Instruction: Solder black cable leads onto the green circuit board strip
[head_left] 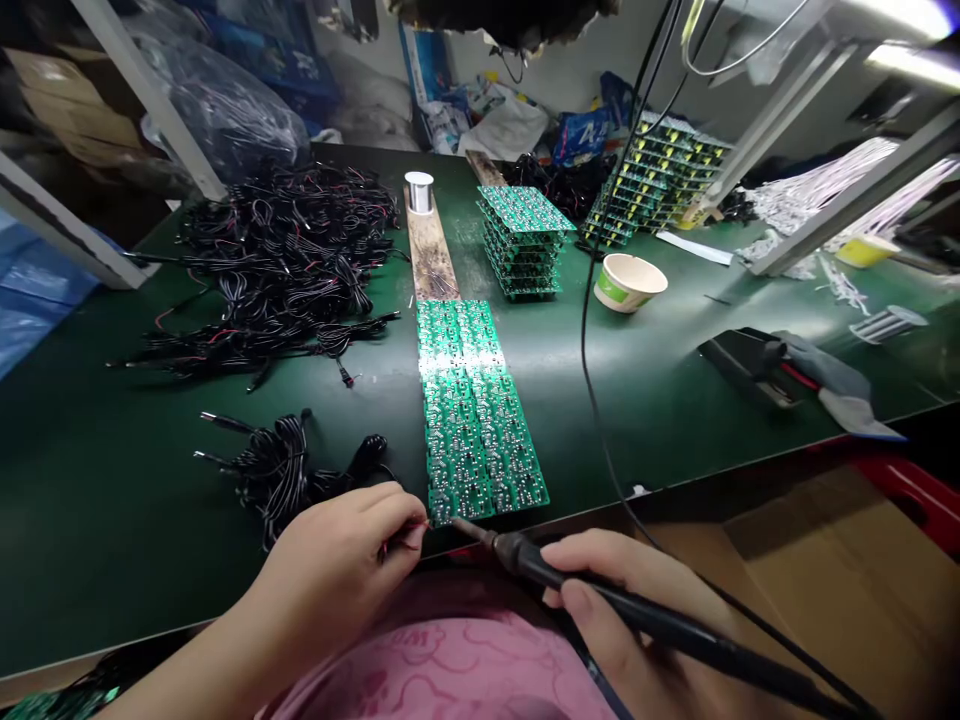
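Pinching a few thin red and black wire ends (401,543) between thumb and fingertips, the left hand (334,570) sits closed at the near edge of the green-matted counter (112,480), its fingers pointing right. The right hand (615,565) wraps around a black soldering iron (525,558) in a pen-like grip. The iron's long axis runs diagonally from the lower right up toward the left, and its narrow metal tip ends just beside the wires, so the left hand lies directly off the tip, with the wire ends between the two hands. Both sit just beside the near corner of a long strip of green circuit boards (480,440), which runs straight away from the person along the counter. Left of that strip lies a coiled bundle of black cable (277,470), close to the left hand, with a much larger heap of black leads (277,260) beyond it. Farther off stand a stack of green boards (521,240) and a spool of solder wire (420,192) on a scorched wooden strip (431,250).
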